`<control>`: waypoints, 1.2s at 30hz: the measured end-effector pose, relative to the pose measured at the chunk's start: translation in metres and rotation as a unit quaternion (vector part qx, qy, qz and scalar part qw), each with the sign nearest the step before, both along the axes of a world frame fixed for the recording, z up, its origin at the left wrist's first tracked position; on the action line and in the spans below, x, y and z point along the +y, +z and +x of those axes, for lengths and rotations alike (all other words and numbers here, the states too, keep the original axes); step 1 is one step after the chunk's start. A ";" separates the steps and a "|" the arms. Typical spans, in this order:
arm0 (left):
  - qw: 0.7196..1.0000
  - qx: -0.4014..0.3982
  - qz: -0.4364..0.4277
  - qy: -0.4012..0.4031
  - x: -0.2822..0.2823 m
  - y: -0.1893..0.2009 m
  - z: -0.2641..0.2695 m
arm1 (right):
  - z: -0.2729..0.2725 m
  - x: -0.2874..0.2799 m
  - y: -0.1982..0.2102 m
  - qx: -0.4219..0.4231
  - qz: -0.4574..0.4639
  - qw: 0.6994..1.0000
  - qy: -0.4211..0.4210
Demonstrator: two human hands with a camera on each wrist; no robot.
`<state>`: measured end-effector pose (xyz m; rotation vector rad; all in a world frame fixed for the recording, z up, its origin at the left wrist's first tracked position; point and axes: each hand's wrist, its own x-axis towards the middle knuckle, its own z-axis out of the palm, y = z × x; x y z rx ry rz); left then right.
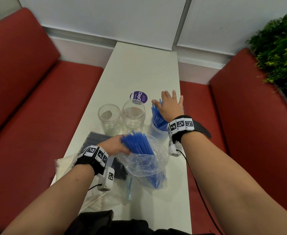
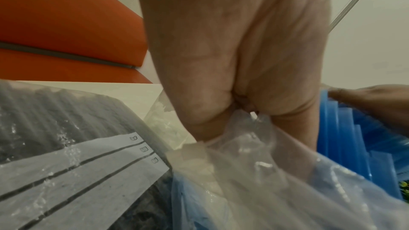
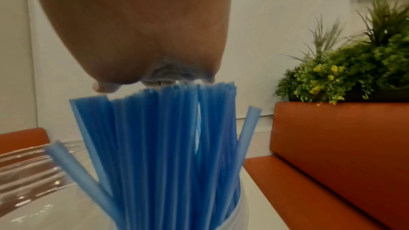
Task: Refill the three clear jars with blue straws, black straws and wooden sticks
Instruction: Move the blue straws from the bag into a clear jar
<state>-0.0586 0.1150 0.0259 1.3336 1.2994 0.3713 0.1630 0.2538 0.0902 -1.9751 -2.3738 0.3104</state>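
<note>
On the white table (image 1: pixel 139 68), the left hand (image 1: pixel 115 146) grips a clear bag of blue straws (image 1: pixel 139 146), fingers curled round its mouth. The right hand (image 1: pixel 170 106), fingers spread flat, presses on the blue straws (image 1: pixel 158 117) standing in the right jar (image 1: pixel 156 131). Two empty jars (image 1: pixel 133 116) stand just left.

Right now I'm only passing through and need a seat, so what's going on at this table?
A person is refilling jars with straws. Their right hand lies flat on the tops of the blue straws standing in the right-hand jar. Their left hand grips a clear plastic bag with more blue straws sticking out. The other two jars hold no straws yet. A pack of black straws lies beside the left wrist.
</note>
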 end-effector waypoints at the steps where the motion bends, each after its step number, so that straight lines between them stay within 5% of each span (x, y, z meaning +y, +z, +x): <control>1: 1.000 0.001 -0.001 -0.001 0.000 0.000 0.000 | 0.001 -0.004 0.001 0.009 0.025 1.000 -0.016; 9: 1.000 -0.016 -0.003 0.005 0.001 -0.002 0.005 | -0.001 -0.048 -0.017 -0.012 0.041 0.998 -0.034; 12: 1.000 -0.023 -0.002 0.004 -0.001 -0.003 0.003 | 0.006 -0.054 -0.013 0.085 0.097 0.991 -0.021; 16: 0.999 -0.031 -0.002 0.009 -0.003 -0.005 0.003 | 0.005 -0.077 -0.004 0.276 0.235 0.930 0.067; 21: 0.999 -0.033 0.010 0.012 -0.002 -0.008 0.007 | -0.010 -0.118 -0.017 0.413 0.045 0.905 0.092; 28: 0.999 -0.004 0.033 0.014 -0.003 -0.013 0.010 | -0.004 -0.156 -0.057 0.408 -0.161 0.898 -0.009; 36: 0.999 -0.007 0.033 0.017 -0.010 -0.018 0.009 | -0.003 -0.163 -0.068 0.319 -0.134 0.936 -0.057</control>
